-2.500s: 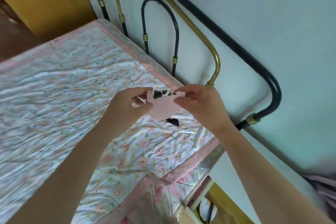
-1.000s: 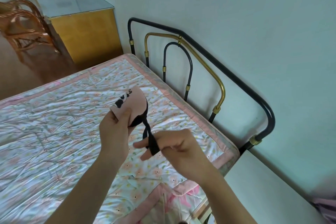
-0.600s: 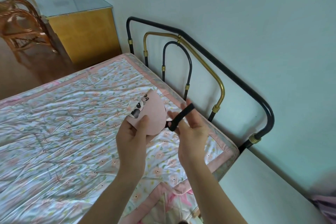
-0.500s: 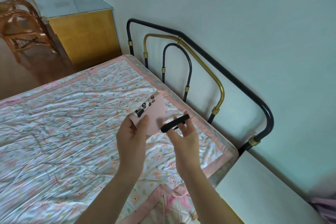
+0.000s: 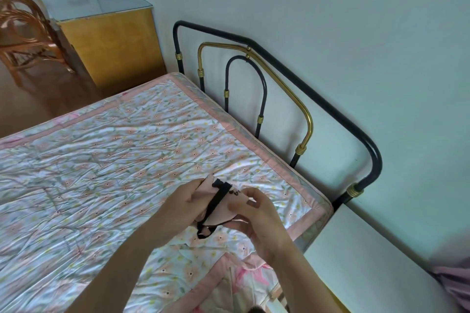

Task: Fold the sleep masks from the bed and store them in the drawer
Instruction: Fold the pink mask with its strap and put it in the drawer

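Pink fabric, folded over on itself, is what is seen of the sleep mask (image 5: 223, 207), which is held in the air just above the near right corner of the bed (image 5: 106, 160). A black elastic strap (image 5: 216, 201) is laid diagonally across the fold, and its loop hangs out below the mask's lower edge. A small dark print is seen near the top of the mask, but too little of it shows for it to be made out. The left edge of the mask is pinched in the closed grip of the left hand (image 5: 178, 208); its fingertips are hidden behind the fabric. The right edge is clasped by the right hand (image 5: 256, 221), thumb on top and fingers curled beneath, so much of the mask's right part is covered. Both forearms are cut off by the bottom edge of the picture.

The bed is covered by a creased floral quilt with a pink border. A black and brass metal headboard (image 5: 292, 99) stands against the pale wall. A white desk (image 5: 368, 267) sits just beside the bed on the right, and a scrap of pink cloth at its far right is cut off. A yellow wooden cabinet (image 5: 109, 43) and a rattan chair (image 5: 28, 33) stand well apart at the upper left. No drawer can be made out.
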